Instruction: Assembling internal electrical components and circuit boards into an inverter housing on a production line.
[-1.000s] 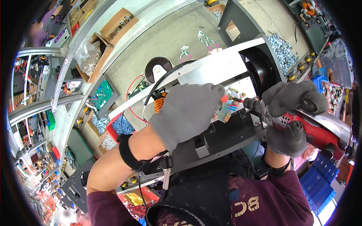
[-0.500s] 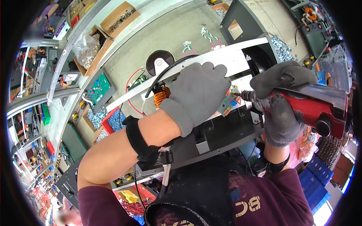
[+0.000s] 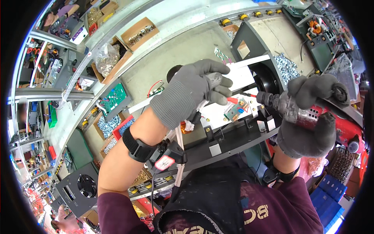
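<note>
My left hand [image 3: 202, 84], in a grey glove, hovers over the metal chassis with its fingers bent; anything between the fingertips is hidden. Close beneath them shows a short red sleeved piece [image 3: 232, 100], next to a small circuit board [image 3: 237, 111] with coloured parts. On the right, my gloved right hand [image 3: 307, 132] is wrapped round a red power screwdriver [image 3: 311, 115]. Its bit [image 3: 249, 94] points left toward my left fingertips, apart from the board. The white mounting plate [image 3: 243, 78] and dark chassis frame [image 3: 230, 142] lie beneath both hands.
Left of the chassis are a green circuit board [image 3: 113, 97] and a red bin [image 3: 117, 133] of small fasteners. Cardboard boxes [image 3: 140, 35] of hardware stand at the far left. A pile of screws [image 3: 286, 68] lies behind a black round part [image 3: 267, 76].
My left hand has turned and its fingers have bent differently. The screwdriver has drawn back to the right, baring its bit. More of the plate and small board now shows.
</note>
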`<state>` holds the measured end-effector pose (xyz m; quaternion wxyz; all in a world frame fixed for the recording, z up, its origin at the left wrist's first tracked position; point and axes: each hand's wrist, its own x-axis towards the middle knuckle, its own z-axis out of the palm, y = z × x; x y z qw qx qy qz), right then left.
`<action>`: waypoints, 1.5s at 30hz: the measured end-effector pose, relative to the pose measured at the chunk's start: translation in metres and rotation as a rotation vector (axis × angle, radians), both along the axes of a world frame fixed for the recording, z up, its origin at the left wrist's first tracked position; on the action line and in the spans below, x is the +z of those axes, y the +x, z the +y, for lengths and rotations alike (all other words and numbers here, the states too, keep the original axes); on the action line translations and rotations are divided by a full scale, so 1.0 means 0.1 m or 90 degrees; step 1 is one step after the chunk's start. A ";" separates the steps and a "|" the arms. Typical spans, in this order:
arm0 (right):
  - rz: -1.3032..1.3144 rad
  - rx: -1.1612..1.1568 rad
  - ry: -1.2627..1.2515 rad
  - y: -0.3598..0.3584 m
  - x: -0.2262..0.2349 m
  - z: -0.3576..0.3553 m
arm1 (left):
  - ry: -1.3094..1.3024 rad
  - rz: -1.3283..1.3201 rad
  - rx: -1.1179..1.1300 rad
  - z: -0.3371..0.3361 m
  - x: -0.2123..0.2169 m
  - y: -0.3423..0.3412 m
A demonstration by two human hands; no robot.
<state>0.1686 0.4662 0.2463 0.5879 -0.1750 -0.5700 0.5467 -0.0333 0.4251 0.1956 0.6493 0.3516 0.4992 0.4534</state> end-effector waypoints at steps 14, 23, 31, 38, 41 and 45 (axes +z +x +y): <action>0.024 0.217 0.130 -0.21 0.20 -0.30 | -0.126 -0.172 0.128 -0.47 0.28 0.23; 0.012 0.122 0.366 -0.28 0.11 -0.36 | -0.159 -0.280 0.252 -0.52 0.20 0.38; 0.063 0.133 0.320 -0.19 0.13 -0.40 | -0.057 -0.052 0.212 -0.62 0.41 0.44; 0.070 0.248 0.228 -0.17 0.26 -0.41 | -0.089 -0.044 -0.005 -0.72 0.38 0.20; 0.102 0.219 -0.061 0.17 0.21 -0.40 | 0.038 0.030 -0.078 -0.88 0.42 -0.03; 0.028 0.125 -0.046 0.59 0.21 -0.17 | 0.441 0.944 -0.183 -1.59 0.30 -0.17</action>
